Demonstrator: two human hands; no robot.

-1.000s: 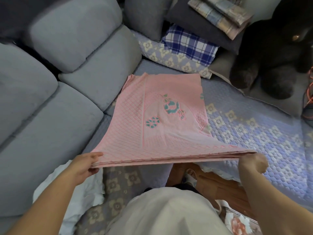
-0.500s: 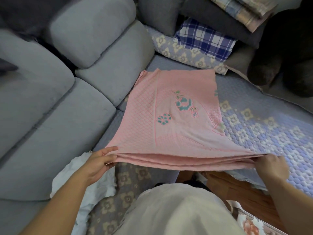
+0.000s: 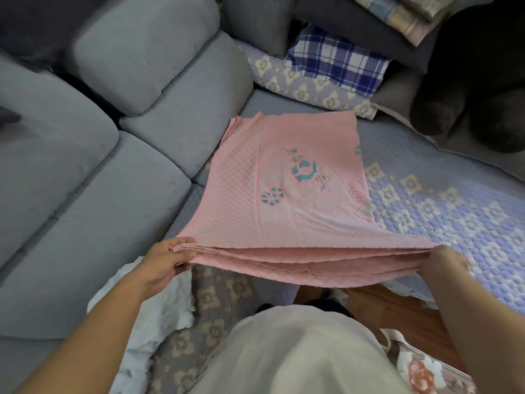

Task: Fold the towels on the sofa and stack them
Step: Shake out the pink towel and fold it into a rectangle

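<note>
Pink quilted cotton towel (image 3: 287, 200) with teal flower motifs lies folded in several layers on the seat of the grey fabric sofa (image 3: 93, 200), its far edge resting on the lavender quilted cover with cream flower print (image 3: 443, 211) that is spread over the seat, its near edge lifted off the seat. In the head view, the left hand (image 3: 164, 260) pinches the near left corner of that towel, thumb on top and fingers curled beneath the stacked layers. The right hand (image 3: 446, 260) grips the near right corner, fingers curled round the edge; the fingertips themselves are hidden under the cloth. Between the two hands the layered edge sags a little. Beyond the towel's far edge, a blue and white plaid folded cloth (image 3: 338, 64) sits on the turned-up part of the lavender cover, and farther back right of it beige and blue checked folded cloths (image 3: 403, 15) lie on a dark grey cushion (image 3: 349, 27). Near the towel's left corner, under the left forearm, a crumpled white cloth (image 3: 159, 314) rests against the sofa seat. A dark furry shape (image 3: 480, 89) sits far right of the towel.
</note>
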